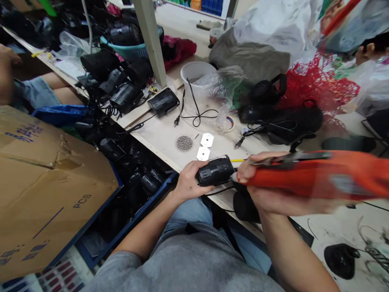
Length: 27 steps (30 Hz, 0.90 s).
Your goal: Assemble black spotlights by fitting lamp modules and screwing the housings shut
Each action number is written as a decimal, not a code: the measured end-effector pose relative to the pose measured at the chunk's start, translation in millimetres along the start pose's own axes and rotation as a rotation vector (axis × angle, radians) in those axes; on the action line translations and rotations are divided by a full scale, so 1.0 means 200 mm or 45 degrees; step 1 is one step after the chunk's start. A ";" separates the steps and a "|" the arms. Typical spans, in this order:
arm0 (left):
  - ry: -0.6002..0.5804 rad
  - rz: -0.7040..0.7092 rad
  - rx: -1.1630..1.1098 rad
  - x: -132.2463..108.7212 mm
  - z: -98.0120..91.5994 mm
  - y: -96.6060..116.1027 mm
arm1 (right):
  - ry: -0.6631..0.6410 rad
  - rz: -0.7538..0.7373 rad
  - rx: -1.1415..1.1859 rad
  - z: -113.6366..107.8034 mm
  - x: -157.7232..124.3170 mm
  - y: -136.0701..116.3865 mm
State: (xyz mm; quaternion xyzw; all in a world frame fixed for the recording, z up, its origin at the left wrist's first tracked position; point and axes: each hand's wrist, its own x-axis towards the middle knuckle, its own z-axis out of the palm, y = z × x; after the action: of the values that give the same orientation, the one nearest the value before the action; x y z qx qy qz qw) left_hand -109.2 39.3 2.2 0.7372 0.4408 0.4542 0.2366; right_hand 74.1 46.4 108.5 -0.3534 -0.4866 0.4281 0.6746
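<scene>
My left hand [190, 181] is closed around a small black box-shaped device [215, 171] at the front edge of the workbench [164, 136]. My right hand [273, 190] grips an orange power screwdriver [316, 174], held level with its tip against the right end of the black device. A black cord hangs from the device below the bench edge. Just beyond it lie two white octagonal plates [205, 147] and a small round pile of screws [184, 142].
A blue bin [121, 162] of black devices sits to the left beside a cardboard box [45, 182]. Farther back are a white bucket [196, 73], a loose black cable [196, 111], black units, red mesh [316, 87] and plastic bags. Another person's arm [6, 73] shows at far left.
</scene>
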 end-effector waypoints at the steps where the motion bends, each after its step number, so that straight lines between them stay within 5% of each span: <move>1: -0.007 -0.004 -0.005 0.00 0.00 0.00 | -0.005 -0.084 0.006 0.01 0.03 -0.02; 4: -0.028 -0.054 0.001 -0.01 0.00 0.00 | 0.040 -0.250 0.027 0.07 0.12 -0.02; 11: -0.092 -0.119 0.006 -0.02 0.00 -0.01 | 0.095 -0.158 -0.146 0.11 0.19 0.20; 14: -0.124 -0.119 0.004 -0.02 0.00 -0.01 | 0.208 -0.153 -0.135 0.10 0.17 0.18; 18: -0.136 -0.108 -0.003 -0.01 -0.01 -0.01 | 0.087 -0.174 -0.058 0.09 0.14 0.10; 27: -0.192 -0.069 -0.025 0.00 -0.02 0.00 | 0.101 -0.065 -0.030 0.04 0.14 0.22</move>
State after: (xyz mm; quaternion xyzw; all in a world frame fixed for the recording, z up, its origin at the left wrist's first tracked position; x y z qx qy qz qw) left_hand -112.7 39.1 3.7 0.7548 0.4371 0.3950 0.2886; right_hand 60.7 89.2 80.5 -0.3656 -0.4731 0.3907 0.6999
